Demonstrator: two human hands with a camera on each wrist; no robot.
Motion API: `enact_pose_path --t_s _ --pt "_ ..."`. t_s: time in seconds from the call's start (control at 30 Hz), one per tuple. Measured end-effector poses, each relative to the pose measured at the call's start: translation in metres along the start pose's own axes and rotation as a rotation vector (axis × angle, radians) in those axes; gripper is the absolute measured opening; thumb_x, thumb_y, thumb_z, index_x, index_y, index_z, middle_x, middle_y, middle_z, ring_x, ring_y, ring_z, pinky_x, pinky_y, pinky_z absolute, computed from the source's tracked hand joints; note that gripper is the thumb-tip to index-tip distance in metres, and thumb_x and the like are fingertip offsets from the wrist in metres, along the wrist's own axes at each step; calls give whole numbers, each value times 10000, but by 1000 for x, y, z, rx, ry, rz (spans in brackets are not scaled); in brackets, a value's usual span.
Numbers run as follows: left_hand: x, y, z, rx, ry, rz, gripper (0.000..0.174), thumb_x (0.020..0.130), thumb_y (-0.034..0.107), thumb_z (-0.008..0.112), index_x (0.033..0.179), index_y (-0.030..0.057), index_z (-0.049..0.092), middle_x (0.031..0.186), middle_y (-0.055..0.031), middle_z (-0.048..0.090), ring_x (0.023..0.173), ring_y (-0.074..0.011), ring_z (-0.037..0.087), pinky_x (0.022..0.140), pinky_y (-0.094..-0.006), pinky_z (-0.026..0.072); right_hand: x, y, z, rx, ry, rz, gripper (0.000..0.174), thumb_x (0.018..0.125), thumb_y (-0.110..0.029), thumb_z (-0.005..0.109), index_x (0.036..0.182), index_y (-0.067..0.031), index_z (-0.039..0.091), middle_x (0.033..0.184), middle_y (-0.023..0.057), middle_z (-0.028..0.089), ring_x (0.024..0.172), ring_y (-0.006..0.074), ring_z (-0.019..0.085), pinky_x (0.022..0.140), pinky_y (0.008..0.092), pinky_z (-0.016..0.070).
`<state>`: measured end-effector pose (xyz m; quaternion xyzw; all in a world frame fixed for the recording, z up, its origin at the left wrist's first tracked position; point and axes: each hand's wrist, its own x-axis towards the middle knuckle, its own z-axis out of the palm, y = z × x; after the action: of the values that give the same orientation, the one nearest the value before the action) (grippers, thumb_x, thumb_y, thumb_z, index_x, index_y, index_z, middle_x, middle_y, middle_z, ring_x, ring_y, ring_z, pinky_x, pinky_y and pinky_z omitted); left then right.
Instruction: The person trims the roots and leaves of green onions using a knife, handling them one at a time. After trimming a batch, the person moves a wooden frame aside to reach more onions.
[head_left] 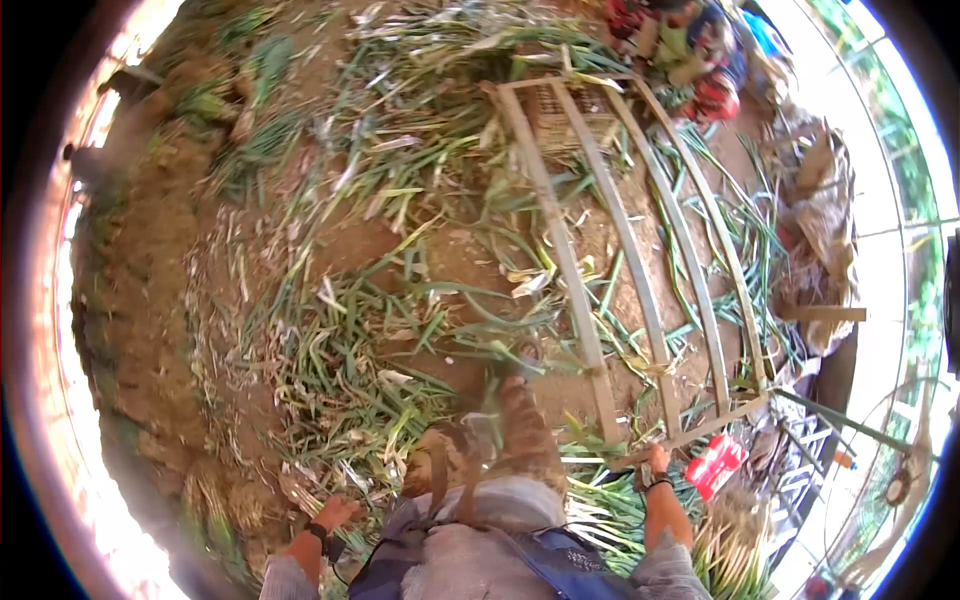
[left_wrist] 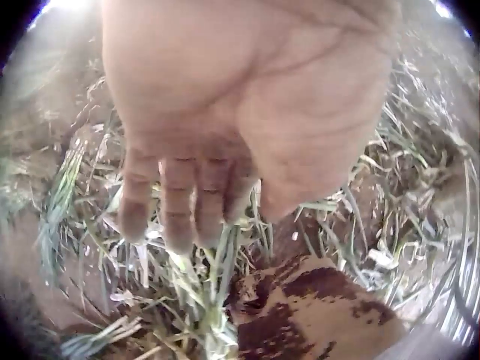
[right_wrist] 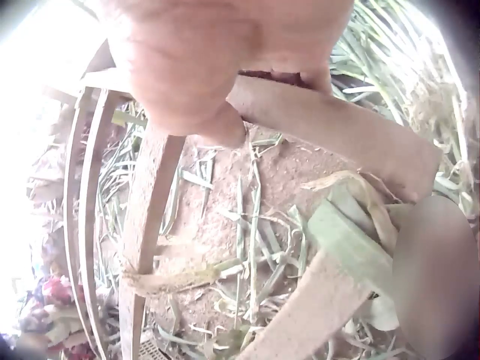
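Observation:
My right hand (head_left: 655, 465) grips the near end bar (right_wrist: 337, 127) of a long wooden frame with several slats (head_left: 715, 425). In the right wrist view the thumb and palm lie over the bar beside a slat joint; most of the fingers are hidden behind it. My left hand (head_left: 337, 513) hangs at my left side with nothing held. In the left wrist view its fingers (left_wrist: 178, 217) point down, loosely extended, above scattered green onion-like leaves (left_wrist: 217, 277). A brown patterned trouser leg (left_wrist: 315, 315) shows just past them.
Cut leaves (head_left: 350, 380) litter the brown ground. Bundled green stalks (head_left: 610, 515) lie near my right side, with a red package (head_left: 715, 465) beyond. A woven crate (head_left: 565, 118) stands by the frame's far end. Another person (head_left: 700, 60) is close to it.

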<state>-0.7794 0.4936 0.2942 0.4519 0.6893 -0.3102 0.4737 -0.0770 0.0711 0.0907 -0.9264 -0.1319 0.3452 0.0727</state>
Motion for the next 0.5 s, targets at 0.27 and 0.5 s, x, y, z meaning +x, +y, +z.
enact_pose_path --t_s 0.27,0.5 --pt "-55 45 -81 209 7 -240 438 967 346 573 1197 -23 620 1073 -128 689 903 -256 672 772 -412 538 10 32 101 -231 -247 -70 303 850 -284 685 848 18 654 845 119 699 698 246 670 594 429 539" --pt "-74 121 -120 163 -9 -361 419 975 328 559 1208 -15 624 1070 -137 693 866 -253 687 753 -405 553 20 51 183 -109 -255 146 275 810 -405 680 873 -142 727 825 104 725 742 316 676 733 439 521"
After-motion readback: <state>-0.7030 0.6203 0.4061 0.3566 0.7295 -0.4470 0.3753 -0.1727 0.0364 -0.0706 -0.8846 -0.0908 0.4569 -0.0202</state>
